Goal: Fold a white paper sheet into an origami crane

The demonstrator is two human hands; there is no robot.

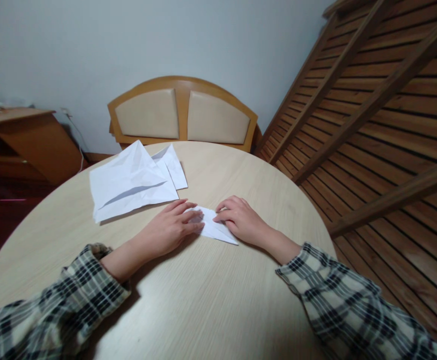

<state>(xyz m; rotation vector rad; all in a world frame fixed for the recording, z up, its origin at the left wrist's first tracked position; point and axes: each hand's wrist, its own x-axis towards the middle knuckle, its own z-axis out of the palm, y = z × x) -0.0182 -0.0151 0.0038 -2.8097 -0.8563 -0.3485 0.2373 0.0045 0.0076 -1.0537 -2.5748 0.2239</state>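
Observation:
A small folded piece of white paper (218,231) lies flat on the table between my two hands, one pointed corner toward the lower right. My left hand (169,225) rests over its left part, fingers stretched out and slightly apart, covering that end. From the right, my right hand (243,220) has its fingers curled together at the paper's upper right edge, with the fingertips touching it. What lies under the fingers is hidden.
A large creased white sheet (128,182) lies on the round wooden table (203,310) at the left, overlapping a smaller folded paper (175,167). Behind the table stands a padded wooden headboard (183,112). Wooden slats (383,125) lean at the right; a wooden desk (27,140) stands left.

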